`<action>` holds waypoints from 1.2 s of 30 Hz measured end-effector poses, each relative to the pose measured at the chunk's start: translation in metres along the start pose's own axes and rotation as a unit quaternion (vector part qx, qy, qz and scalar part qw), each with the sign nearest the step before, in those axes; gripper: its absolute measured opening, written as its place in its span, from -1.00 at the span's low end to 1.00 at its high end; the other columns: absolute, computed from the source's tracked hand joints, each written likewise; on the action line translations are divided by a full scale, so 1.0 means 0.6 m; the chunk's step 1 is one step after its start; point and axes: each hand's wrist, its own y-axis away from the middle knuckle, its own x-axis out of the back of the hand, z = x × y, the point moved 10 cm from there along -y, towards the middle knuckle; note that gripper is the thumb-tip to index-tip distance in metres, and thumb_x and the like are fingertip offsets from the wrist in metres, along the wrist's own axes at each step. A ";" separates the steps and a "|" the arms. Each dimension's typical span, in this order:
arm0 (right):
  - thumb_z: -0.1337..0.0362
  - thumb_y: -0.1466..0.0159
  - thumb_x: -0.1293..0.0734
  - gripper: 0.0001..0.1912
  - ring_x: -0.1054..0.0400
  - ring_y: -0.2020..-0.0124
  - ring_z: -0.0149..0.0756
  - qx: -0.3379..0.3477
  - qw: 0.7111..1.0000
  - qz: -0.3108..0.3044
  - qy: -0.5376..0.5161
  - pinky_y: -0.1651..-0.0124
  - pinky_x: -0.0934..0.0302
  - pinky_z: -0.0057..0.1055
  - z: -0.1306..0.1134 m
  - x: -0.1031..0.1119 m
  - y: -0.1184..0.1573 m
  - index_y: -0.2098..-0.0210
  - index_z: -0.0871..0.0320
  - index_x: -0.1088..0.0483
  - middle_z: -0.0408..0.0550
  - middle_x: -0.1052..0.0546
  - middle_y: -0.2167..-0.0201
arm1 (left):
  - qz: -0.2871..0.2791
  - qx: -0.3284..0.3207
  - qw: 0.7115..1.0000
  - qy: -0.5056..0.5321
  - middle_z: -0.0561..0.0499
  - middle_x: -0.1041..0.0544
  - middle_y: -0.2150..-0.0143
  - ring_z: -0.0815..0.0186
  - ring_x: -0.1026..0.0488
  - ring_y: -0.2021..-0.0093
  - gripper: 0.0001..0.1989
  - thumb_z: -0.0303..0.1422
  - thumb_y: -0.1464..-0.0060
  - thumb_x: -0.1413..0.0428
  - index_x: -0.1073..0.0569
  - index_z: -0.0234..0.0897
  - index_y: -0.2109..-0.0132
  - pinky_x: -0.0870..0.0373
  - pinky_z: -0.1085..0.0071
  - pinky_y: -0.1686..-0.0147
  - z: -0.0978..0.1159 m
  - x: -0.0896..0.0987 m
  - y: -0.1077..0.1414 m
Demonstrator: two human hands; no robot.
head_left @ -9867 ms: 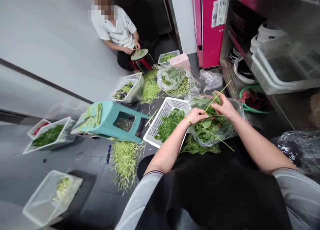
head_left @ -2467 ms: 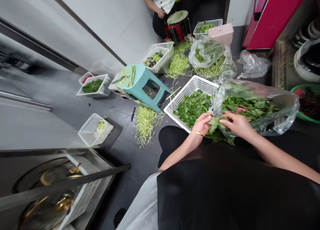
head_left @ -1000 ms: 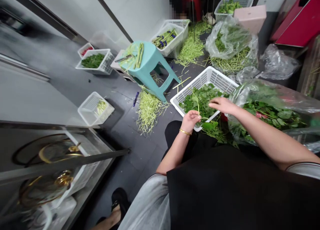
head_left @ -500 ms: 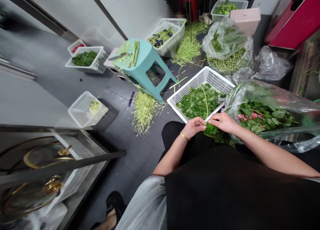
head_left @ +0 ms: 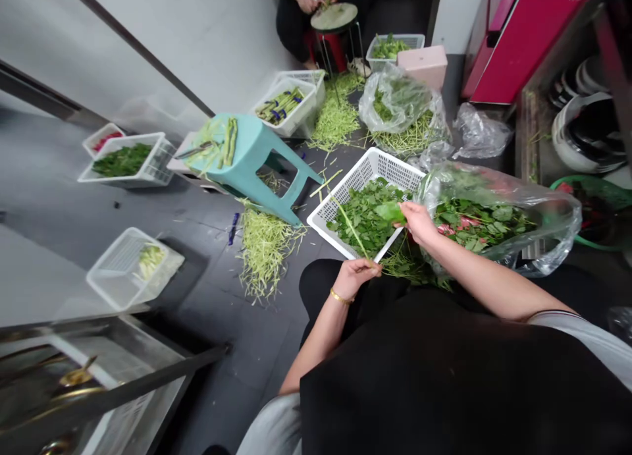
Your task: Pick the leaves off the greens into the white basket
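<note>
Head view has a long stem (head_left: 349, 226) above the white basket (head_left: 390, 166), one end pinched by the left hand (head_left: 353, 276). Apart from it, the right hand (head_left: 419, 223) grips a leaf (head_left: 390, 211). Beside the basket lies a plastic bag (head_left: 555, 228), probably for short reach.

Left hand (head_left: 356, 274) with long green stem (head_left: 351, 228), right hand (head_left: 417, 222) with leaf (head_left: 390, 211)
</note>
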 end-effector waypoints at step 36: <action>0.17 -0.16 -0.23 -0.76 -0.16 0.69 -0.43 -0.065 0.954 -0.285 0.069 0.63 -0.06 -0.49 0.025 -0.098 0.192 0.55 0.17 -0.29 -0.26 -0.26 0.72 | 0.094 -0.174 0.979 -0.054 -0.05 -0.56 0.40 0.32 -0.44 0.38 -0.78 -0.22 0.09 -0.27 -0.55 -0.29 0.49 -0.37 0.40 0.29 0.048 -0.023 0.031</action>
